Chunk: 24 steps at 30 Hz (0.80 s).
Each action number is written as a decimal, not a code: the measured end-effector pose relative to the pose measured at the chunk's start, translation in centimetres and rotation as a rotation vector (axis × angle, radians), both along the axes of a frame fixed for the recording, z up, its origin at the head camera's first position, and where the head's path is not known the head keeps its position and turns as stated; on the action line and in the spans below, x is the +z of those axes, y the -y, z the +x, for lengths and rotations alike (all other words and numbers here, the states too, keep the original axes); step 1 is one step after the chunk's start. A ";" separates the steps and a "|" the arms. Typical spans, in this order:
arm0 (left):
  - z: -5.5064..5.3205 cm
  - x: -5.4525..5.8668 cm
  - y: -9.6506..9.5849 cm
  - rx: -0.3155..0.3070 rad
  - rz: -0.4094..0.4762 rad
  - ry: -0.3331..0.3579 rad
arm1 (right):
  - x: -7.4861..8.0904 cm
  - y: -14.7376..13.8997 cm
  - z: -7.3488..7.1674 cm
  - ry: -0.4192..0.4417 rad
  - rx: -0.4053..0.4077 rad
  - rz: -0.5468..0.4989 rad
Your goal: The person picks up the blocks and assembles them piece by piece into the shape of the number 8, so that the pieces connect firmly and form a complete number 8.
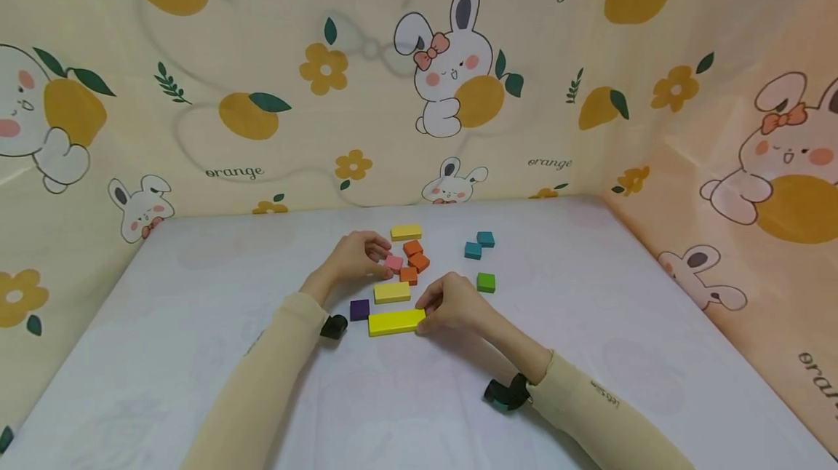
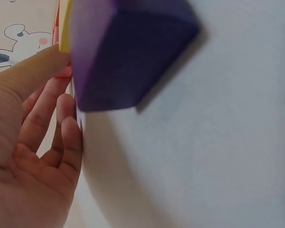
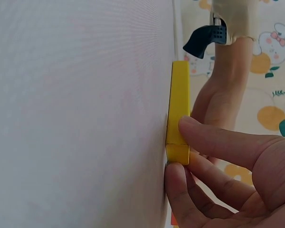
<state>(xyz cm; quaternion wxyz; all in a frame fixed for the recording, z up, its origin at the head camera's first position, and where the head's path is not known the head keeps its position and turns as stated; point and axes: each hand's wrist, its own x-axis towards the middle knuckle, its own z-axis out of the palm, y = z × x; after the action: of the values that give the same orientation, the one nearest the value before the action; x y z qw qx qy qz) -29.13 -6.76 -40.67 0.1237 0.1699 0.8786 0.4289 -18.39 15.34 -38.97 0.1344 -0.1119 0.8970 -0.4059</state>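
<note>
In the head view my left hand (image 1: 356,255) pinches a small pink block (image 1: 393,263) between thumb and fingers. A dark purple block (image 2: 133,57) looms large in the left wrist view and hides part of the left fingertips. My right hand (image 1: 455,303) grips the right end of a long bright yellow block (image 1: 396,322), which lies flat on the table. Thumb and fingers on that end show in the right wrist view. Several orange blocks (image 1: 418,262) sit just right of the pink one. A paler yellow block (image 1: 391,292) lies between the hands.
Another pale yellow block (image 1: 406,232) lies farther back. Two teal blocks (image 1: 473,250) and a green block (image 1: 486,282) stand to the right on the white table (image 1: 589,295). A printed cloth (image 1: 366,113) with rabbits and oranges rises behind and at the sides.
</note>
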 end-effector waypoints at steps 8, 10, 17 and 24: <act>1.4 0.7 1.5 0.098 0.059 -0.065 | 0.0 0.3 0.0 0.011 -0.013 0.008; 2.4 1.2 2.0 0.133 0.100 -0.098 | -0.1 0.3 0.0 0.009 -0.010 0.011; 6.4 2.6 3.9 0.186 0.132 -0.202 | -0.2 0.6 0.0 0.023 -0.011 0.004; 8.8 3.6 5.1 0.191 0.139 -0.222 | 0.0 0.5 -0.1 0.006 -0.008 0.013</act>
<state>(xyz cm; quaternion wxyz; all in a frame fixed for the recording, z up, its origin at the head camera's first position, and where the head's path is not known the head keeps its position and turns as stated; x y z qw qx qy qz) -20.30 -11.91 -37.03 -0.0277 0.1402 0.8671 0.4772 -18.45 14.79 -38.96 0.1363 -0.1063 0.8996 -0.4010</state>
